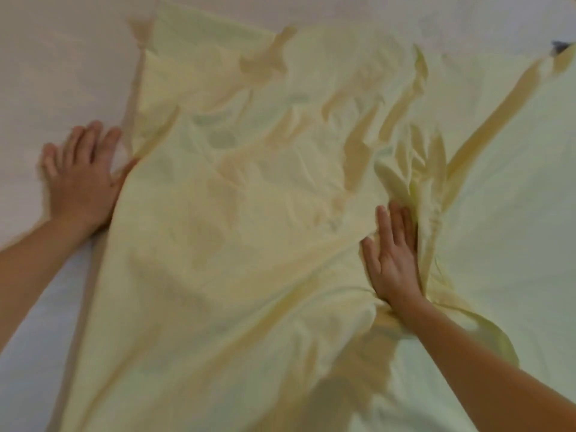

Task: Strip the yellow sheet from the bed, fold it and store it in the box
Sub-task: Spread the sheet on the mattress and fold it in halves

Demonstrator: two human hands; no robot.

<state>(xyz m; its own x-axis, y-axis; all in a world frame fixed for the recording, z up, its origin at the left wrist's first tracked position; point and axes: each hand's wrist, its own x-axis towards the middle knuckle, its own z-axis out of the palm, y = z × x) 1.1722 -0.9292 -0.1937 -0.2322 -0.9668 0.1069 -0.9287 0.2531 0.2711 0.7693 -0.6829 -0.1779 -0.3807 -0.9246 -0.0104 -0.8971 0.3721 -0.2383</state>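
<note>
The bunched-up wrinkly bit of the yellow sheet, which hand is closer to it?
Right. The right hand lies flat on the yellow sheet, its fingers touching the bunched folds. The left hand rests far across, at the sheet's left edge.

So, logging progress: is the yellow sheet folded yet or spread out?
Spread out: the yellow sheet lies open and wrinkled, with both hands flat at it.

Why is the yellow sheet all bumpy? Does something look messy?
Yes. The yellow sheet is not flat yet. It is bunched into tall wrinkles just above the right hand, with long creases fanning out from there. The left hand lies open on the white bed at the sheet's left edge. Nothing looks torn or spilled.
</note>
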